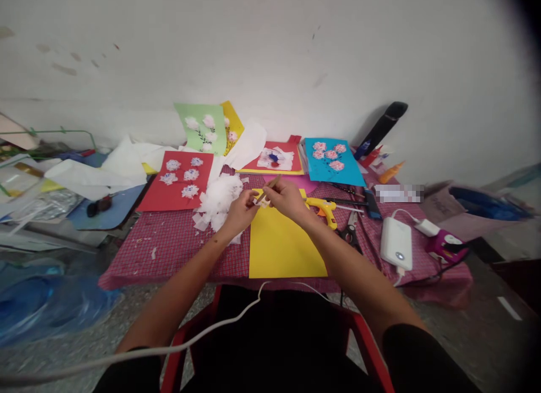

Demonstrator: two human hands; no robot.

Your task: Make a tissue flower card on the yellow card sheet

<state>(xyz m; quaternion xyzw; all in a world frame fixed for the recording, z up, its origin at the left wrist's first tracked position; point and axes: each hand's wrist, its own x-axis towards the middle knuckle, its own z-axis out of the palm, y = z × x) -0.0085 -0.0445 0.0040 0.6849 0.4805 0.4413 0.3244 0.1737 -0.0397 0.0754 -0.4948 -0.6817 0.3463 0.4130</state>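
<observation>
Over the top edge of a yellow sheet of paper (287, 244), my two hands meet. My right hand (288, 200) is closed around a thin brown stick (274, 182), which slants down toward the left fingertips. My left hand (242, 211) is pinched on a small whitish piece, apparently tissue paper, mostly hidden by the fingers. Beside the left hand lies a loose heap of white tissue paper squares (220, 196). A yellow glue gun (325, 208) lies just right of my right hand.
Finished-looking flower pictures on red (186, 197), green (198, 112) and blue (336, 170) sheets surround the work. Stained white tissue (275, 159) rests behind. At right are scissors (350, 233), a phone (372, 204), a white power bank (396, 244) and an orange-tipped bottle (391, 172). A white cable (228, 321) crosses my lap.
</observation>
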